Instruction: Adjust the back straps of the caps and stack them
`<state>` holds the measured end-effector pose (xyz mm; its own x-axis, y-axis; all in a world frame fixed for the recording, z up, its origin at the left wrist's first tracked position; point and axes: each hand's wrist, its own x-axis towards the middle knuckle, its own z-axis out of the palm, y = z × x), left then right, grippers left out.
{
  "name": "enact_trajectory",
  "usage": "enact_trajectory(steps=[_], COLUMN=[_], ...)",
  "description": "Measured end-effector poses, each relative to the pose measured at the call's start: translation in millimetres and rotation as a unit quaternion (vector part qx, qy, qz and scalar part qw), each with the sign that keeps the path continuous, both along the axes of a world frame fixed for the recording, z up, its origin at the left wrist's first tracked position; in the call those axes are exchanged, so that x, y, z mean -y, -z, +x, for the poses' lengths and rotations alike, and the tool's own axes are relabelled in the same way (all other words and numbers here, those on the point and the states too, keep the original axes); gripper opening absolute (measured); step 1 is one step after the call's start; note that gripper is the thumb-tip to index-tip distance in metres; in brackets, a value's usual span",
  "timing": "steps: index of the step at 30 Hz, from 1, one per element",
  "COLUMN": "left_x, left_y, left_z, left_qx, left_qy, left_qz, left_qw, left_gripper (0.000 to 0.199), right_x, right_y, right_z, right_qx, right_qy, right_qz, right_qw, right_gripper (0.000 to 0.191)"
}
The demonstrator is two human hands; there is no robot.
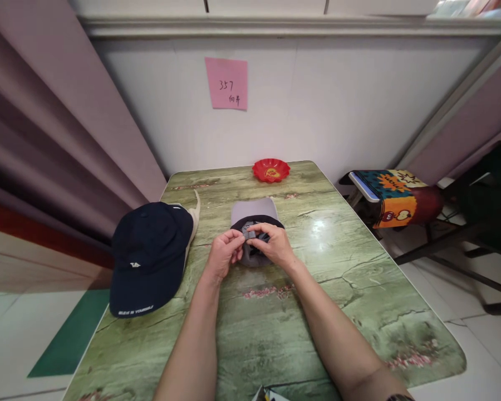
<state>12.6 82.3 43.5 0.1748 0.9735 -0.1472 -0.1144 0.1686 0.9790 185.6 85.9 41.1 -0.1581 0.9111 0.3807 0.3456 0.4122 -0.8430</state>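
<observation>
A grey cap (254, 209) with a dark inner band lies on the table, its brim pointing to the far side. Over its near part, both hands meet at a small grey strap. My left hand (226, 250) pinches the strap's left end between thumb and fingers. From the right, my right hand (273, 242) grips the same strap with thumb and forefinger. The fingers cover part of the strap and the cap's inside. A navy cap (150, 250) with white lettering rests at the table's left edge, with something beige behind it.
The green marbled table (342, 312) carries a red scalloped dish (271, 170) at its far edge. A pink note (227, 83) is on the white wall. Right of the table stand a cloth-covered stool (394, 195) and dark chair legs. Something partly visible lies at the bottom edge.
</observation>
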Motion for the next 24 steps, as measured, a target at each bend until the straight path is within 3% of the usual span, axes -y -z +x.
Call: enact_trajectory(steps=[9,24], left_x=[-3.3,-2.3], left_y=[1.8,-0.1], left_z=[-15.2,-11.2], left_qx=[-0.025,-0.064], left_qy=[-0.037,-0.101], left_qz=[0.04,0.11], left_qw=[0.998,0.987], left_gripper=[0.022,0.016], right_x=[-0.3,0.7], right_y=[1.2,-0.1], right_z=[-1.5,1.1], right_qx=[0.01,0.026], right_qy=[0.004,-0.007], right_qz=[0.017,0.035], right_qw=[1.0,0.999], right_gripper=[0.021,0.03])
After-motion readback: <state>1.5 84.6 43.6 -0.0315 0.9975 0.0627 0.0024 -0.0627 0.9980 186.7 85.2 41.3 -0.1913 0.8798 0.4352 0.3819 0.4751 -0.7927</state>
